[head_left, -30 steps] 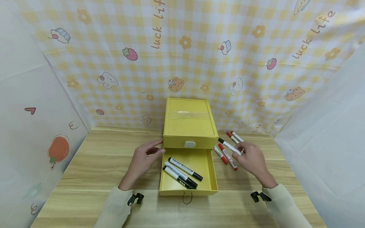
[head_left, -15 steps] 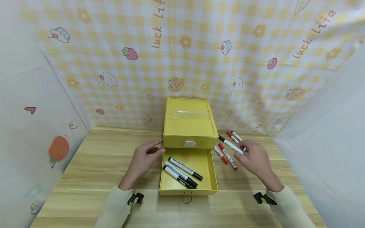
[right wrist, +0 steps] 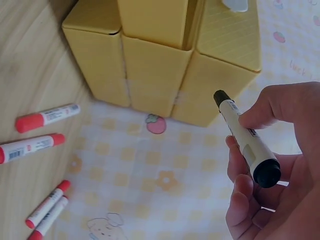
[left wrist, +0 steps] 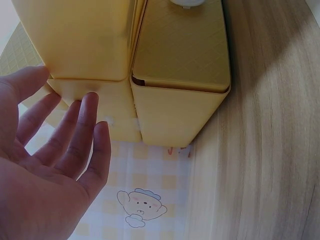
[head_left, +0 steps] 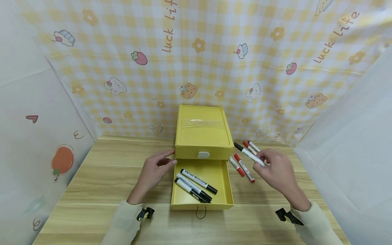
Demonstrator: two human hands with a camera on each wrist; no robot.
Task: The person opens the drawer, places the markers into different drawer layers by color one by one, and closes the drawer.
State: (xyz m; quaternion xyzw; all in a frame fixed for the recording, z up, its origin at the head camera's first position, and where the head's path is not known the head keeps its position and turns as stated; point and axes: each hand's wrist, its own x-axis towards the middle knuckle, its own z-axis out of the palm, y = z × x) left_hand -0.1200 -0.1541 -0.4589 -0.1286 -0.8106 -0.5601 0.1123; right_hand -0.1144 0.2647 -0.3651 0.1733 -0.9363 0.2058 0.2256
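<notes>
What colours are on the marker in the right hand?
The marker is white with black ends, best seen in the right wrist view.

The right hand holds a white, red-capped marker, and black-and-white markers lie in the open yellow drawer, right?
No: the white marker in the right hand has a black cap, as the right wrist view shows.

The drawer unit (head_left: 204,139) looks plastic, the tabletop (head_left: 110,173) wood-grained.

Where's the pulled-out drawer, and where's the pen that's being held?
Pulled-out drawer (head_left: 219,175), head view, on its bare floor.
Held pen (right wrist: 248,142), right wrist view, on its white barrel.
</notes>
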